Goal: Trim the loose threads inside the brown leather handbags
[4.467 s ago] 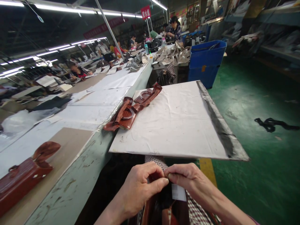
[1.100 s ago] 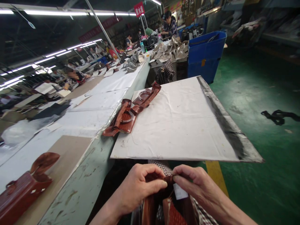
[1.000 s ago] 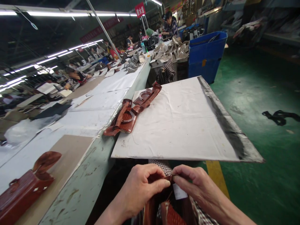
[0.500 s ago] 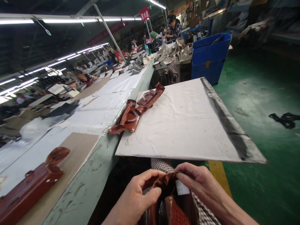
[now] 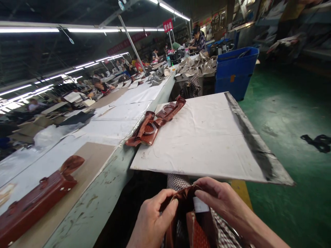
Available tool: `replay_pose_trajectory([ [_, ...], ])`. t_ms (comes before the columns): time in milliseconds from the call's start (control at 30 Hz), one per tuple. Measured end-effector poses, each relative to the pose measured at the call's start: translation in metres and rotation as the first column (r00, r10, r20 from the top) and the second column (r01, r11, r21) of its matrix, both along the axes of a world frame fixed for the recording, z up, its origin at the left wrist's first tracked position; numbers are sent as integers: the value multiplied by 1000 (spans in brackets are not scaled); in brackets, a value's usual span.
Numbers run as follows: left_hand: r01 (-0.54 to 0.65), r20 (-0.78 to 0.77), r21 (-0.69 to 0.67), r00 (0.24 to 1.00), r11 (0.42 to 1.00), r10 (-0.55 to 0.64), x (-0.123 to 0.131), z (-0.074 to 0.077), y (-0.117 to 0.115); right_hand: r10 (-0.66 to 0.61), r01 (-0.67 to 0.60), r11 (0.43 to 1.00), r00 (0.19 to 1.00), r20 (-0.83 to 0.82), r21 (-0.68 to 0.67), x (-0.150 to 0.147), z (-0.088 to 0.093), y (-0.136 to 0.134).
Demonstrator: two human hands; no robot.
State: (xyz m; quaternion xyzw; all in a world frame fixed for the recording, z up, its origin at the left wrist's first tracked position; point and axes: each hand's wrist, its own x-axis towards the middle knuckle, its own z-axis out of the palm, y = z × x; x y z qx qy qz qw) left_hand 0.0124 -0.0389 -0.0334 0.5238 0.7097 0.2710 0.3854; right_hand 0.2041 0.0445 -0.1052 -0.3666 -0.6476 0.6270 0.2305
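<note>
In my lap lies a brown leather bag piece [image 5: 201,234] with a dark lining and a white label [image 5: 201,205] inside. My left hand [image 5: 157,215] pinches the left part of its upper edge between thumb and fingers. On the other side, my right hand [image 5: 222,196] grips the same edge beside the label. The lower part of the bag runs out of the picture. Two brown bag pieces with curved handles [image 5: 150,132] lie ahead, where the white board meets the long table. A finished-looking brown bag [image 5: 36,203] rests on its side at the left.
A white board [image 5: 201,137] juts out from the long table [image 5: 85,193] just beyond my hands. Farther off are a pile of grey-beige pieces [image 5: 198,64] and a blue bin [image 5: 234,74]. Black straps [image 5: 317,141] lie on the green floor. Other people work in the background.
The view has shifted slightly, so the table and bags appear farther right. My left thumb has moved up against the fingers at the bag's edge; the right hand keeps its hold.
</note>
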Motion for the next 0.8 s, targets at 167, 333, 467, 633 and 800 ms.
replay_pose_trajectory([
  [167, 47, -33, 22, 998, 999, -46, -1, -4, -4, 41, -74, 961, 991, 127, 266, 10, 10, 10],
  [333, 91, -39, 78, 995, 993, -88, 8, -5, -5, 311, -413, 686, 911, 272, 599, -7, 42, 25],
  [467, 107, -32, 78, 994, 991, -105, 14, 2, -5, 453, -594, 619, 804, 385, 513, -23, 43, 37],
  [633, -71, 236, 85, 971, 994, 49, -5, 2, -3, 354, -462, 723, 886, 298, 514, -12, 26, 37],
  [800, -407, 248, 119, 895, 906, 370, -38, -21, -4, 158, -238, 849, 966, 204, 471, 34, 12, 34],
])
